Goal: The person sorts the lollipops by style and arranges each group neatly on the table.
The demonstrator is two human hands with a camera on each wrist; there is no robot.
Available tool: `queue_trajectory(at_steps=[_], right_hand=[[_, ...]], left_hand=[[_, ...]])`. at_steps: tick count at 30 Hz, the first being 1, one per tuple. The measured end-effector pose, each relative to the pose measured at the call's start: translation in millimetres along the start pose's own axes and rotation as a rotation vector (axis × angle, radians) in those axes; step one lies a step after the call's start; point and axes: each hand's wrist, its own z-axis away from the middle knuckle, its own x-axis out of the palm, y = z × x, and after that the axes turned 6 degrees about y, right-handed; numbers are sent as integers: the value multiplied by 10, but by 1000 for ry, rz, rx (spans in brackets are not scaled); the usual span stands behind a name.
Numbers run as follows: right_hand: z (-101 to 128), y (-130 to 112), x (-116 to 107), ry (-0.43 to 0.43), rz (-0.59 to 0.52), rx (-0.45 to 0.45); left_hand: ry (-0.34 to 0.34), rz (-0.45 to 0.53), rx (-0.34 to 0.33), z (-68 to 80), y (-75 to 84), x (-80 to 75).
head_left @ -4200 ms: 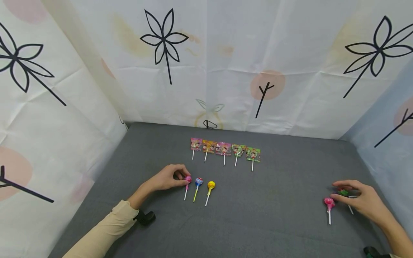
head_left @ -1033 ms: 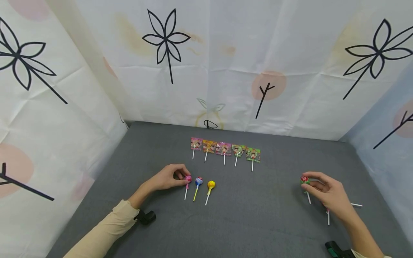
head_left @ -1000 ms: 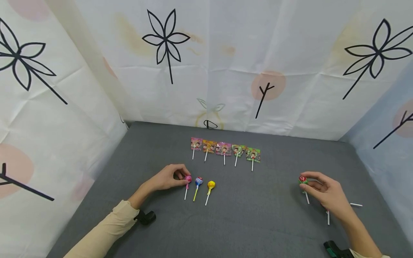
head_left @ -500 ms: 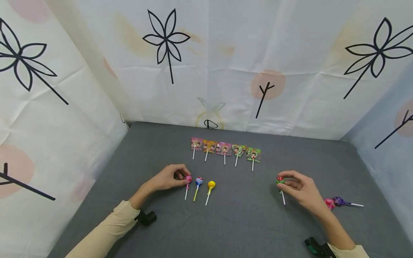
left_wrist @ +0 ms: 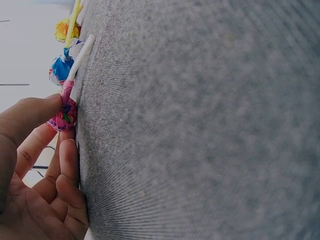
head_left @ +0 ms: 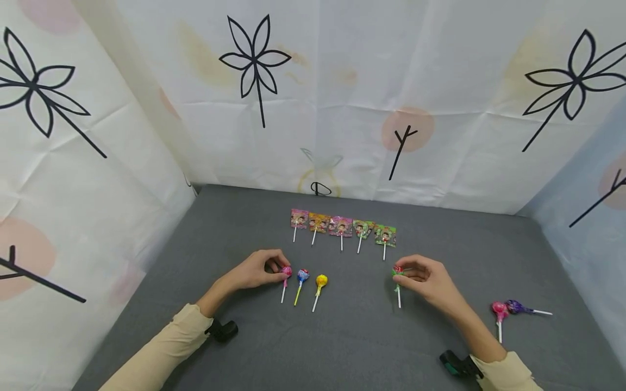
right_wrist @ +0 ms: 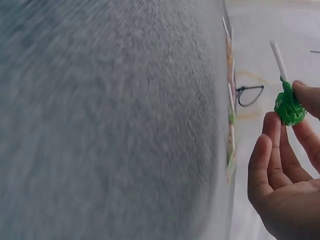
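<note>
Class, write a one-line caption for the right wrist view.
Right hand pinches a green-wrapped lollipop above the grey cloth.

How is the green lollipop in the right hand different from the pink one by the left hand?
The green lollipop is pinched by the right hand and lifted off the mat; the pink lollipop lies flat, the left hand touching its head. The pink one starts a row; the green is alone. Both are wrapped, on sticks.

Grey felt tabletop [head_left: 352, 347], white fabric walls [head_left: 342, 81] with black flower prints [head_left: 254, 60]
</note>
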Motion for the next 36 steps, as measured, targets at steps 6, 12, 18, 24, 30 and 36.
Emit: queue_trajectory(at_steps=[6,12,18,24,30,36], right_hand=[[-99,24,142,-55,-51,32],[-177,10,291,-97,-82,67],[-207,-18,436,-142,-97,75],[-224,-32,592,-147,-68,73],[-264,-58,737,-126,-27,47],[-296,-86,897,-143,-54,64]], left_hand=[[-5,0,-9,-2,9,1],[-5,13,-1,-1,27,1],[-5,16,2,-1,29,1],[-7,21,1,-8,10,-1],[-5,19,-1,-13,-2,-9],[-11,15,-12,-15,-2,-4]])
